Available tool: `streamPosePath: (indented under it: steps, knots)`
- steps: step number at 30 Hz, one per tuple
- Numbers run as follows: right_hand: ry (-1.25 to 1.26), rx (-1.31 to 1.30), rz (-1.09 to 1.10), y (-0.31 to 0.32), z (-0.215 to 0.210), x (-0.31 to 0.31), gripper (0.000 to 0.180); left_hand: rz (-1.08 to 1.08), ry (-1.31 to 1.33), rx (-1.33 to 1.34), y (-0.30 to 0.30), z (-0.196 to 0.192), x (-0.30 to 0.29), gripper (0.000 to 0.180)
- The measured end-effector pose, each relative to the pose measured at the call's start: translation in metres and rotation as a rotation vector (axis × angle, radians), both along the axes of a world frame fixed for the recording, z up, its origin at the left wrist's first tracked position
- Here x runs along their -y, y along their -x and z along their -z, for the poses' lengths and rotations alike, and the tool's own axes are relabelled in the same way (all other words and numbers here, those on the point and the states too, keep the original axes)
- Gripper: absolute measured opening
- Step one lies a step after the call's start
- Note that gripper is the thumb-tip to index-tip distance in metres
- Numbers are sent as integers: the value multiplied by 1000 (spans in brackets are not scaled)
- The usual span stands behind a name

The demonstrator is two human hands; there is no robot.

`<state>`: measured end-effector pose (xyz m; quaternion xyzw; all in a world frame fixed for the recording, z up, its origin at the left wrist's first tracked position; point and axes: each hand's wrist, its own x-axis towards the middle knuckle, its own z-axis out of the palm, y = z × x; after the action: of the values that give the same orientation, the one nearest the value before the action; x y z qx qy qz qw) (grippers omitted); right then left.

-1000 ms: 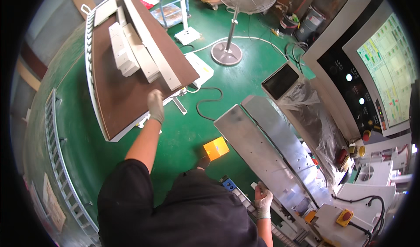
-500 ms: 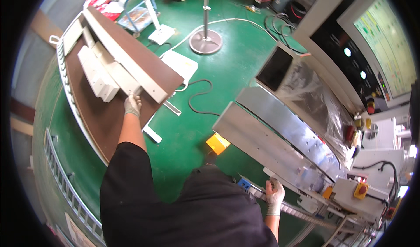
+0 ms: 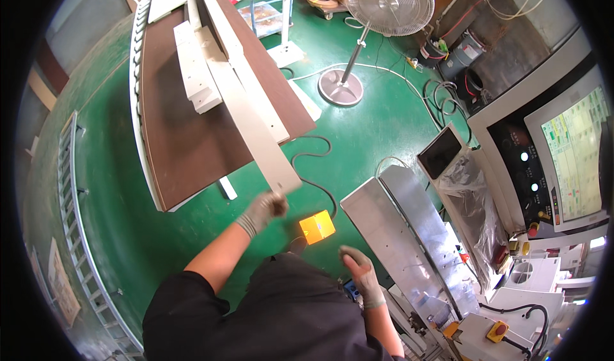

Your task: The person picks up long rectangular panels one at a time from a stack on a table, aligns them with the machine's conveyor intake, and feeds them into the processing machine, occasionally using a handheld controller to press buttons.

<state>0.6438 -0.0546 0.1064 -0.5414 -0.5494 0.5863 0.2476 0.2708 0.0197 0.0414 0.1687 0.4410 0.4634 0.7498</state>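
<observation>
L hand (image 3: 267,207) gripping near end of long pale panel (image 3: 246,108), pulling off brown board stack.

Gloved L fingers clamped on panel's lower end, just past near-right corner of brown board (image 3: 185,143); rest of panel lies diagonal along board's right edge, beside short white pieces (image 3: 192,73). R hand (image 3: 358,271), gloved, fingers loosely apart, holds nothing, near metal machine table (image 3: 396,233) edge. Orange block (image 3: 318,226) on green floor btw hands.

A workshop: green floor (image 3: 160,233), control panel (image 3: 543,162), stacked boards (image 3: 192,73)
</observation>
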Motion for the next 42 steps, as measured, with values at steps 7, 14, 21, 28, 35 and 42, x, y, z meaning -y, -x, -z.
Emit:
streamPosePath:
  steps: [7,14,21,28,35,42]
  knots:
    - [259,-343,225,63,-24,-31,58,518,-24,41,-95,-31,81,60]
    - [167,-156,433,-55,-70,67,45,-274,113,395,-42,-15,-19,47]
    - [425,147,613,-159,-134,232,49,22,-10,196,-130,-61,-82,51]
    - [505,183,1014,-95,-60,368,44,1053,-398,13,-314,-97,32,57]
    - [464,365,1298,-50,-4,429,51,1393,-706,-299,-432,-59,108,51]
    - [407,269,1454,-112,-33,389,53,1422,-527,-333,-504,-23,146,46]
